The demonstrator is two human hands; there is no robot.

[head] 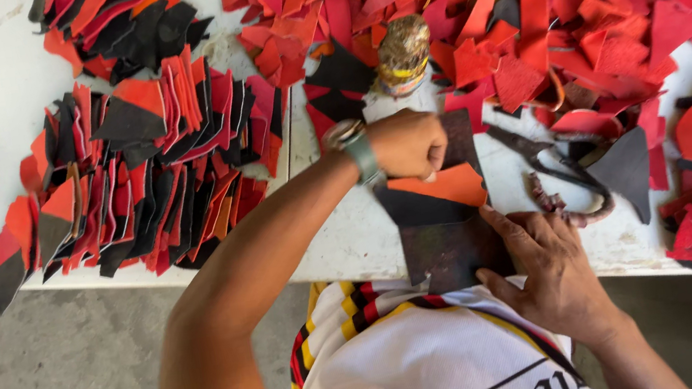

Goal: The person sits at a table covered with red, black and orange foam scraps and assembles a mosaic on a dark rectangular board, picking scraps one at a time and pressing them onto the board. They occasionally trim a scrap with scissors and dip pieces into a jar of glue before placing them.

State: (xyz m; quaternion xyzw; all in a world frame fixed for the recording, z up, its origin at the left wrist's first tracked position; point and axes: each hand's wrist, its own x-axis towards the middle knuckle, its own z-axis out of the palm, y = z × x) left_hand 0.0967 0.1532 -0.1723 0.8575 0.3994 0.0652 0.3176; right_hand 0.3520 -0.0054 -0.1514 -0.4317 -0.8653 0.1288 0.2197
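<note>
Left hand fisted, pressing orange piece | right hand fingers spread on dark board (scissors beside)

Person observed from above. Both forearms bare, no sleeves reaching the wrists. Left wrist carries a wristwatch with a grey-green strap and a pale metal case. Torso clad in a white shirt bearing black lettering, trimmed with red, yellow and black stripes. No gloves worn.
</note>
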